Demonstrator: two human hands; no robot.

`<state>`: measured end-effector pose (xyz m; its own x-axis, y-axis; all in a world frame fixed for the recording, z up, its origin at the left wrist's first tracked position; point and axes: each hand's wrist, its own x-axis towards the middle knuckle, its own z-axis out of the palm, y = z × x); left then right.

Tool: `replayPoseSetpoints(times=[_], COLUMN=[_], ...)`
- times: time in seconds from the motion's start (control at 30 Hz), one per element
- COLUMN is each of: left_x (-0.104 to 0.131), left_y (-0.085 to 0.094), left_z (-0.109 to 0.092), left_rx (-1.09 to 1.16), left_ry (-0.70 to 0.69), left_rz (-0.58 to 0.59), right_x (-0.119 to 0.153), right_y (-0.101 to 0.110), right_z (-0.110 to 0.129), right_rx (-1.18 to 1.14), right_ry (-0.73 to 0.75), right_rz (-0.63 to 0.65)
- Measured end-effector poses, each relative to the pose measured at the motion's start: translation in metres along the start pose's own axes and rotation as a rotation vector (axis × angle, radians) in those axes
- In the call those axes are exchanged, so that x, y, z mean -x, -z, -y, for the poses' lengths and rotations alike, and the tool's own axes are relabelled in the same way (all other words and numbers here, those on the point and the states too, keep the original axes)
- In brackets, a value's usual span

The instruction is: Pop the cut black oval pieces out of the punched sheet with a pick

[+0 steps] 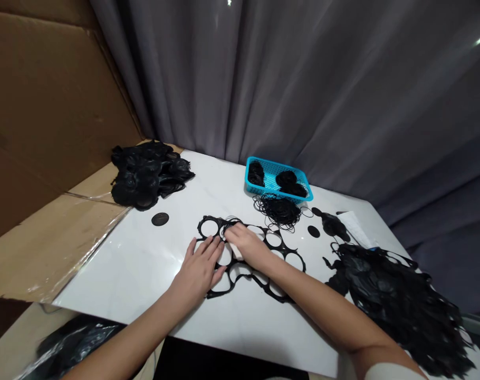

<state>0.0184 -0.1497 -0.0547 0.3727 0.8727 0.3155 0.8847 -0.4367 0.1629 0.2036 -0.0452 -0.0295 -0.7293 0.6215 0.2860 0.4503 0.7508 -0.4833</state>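
Observation:
A black rubber-like sheet with round holes (299,257) lies flat on the white table in front of me. My left hand (202,264) rests on its left part, palm down with fingers stretched. My right hand (246,243) is beside it, fingers curled closed over the sheet's upper middle. Thin black rings (232,218) show at the right fingertips. A small whitish piece (237,252) peeks out under the right palm; what the fingers grip is hidden. Beyond the sheet lies a loose heap of thin black rings (281,212).
A blue basket (277,194) with black ring bundles stands at the back. Black sheets are piled at left (145,177), by a cardboard box (46,105). A heap of black perforated scrap (398,301) covers the right side. Black discs (160,219) lie around. A grey curtain (303,89) hangs behind.

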Motion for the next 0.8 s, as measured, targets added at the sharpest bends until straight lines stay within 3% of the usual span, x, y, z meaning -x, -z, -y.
replayPoseSetpoints(times=[0.07,0.17,0.3,0.43,0.67,0.8], left_x=[0.0,0.001,0.002,0.002,0.008,0.012], left_y=[0.001,0.002,0.003,0.009,0.02,0.018], left_z=[0.0,0.0,0.0,0.0,0.011,0.017], left_rx=[0.002,0.007,0.002,0.023,0.134,0.129], left_ry=[0.006,0.007,0.008,0.005,0.072,0.097], left_rz=[0.009,0.015,0.019,0.054,-0.009,0.003], right_x=[-0.015,-0.045,-0.076,-0.09,-0.086,-0.082], right_y=[0.014,0.042,0.068,0.065,0.032,0.016], right_z=[-0.019,-0.055,-0.086,-0.083,-0.04,-0.023], right_rx=[0.097,0.102,-0.281,-0.502,-0.839,-1.192], right_ry=[-0.085,-0.343,-0.598,-0.666,-0.63,-0.68], right_rz=[-0.116,-0.407,-0.565,-0.501,-0.26,-0.139])
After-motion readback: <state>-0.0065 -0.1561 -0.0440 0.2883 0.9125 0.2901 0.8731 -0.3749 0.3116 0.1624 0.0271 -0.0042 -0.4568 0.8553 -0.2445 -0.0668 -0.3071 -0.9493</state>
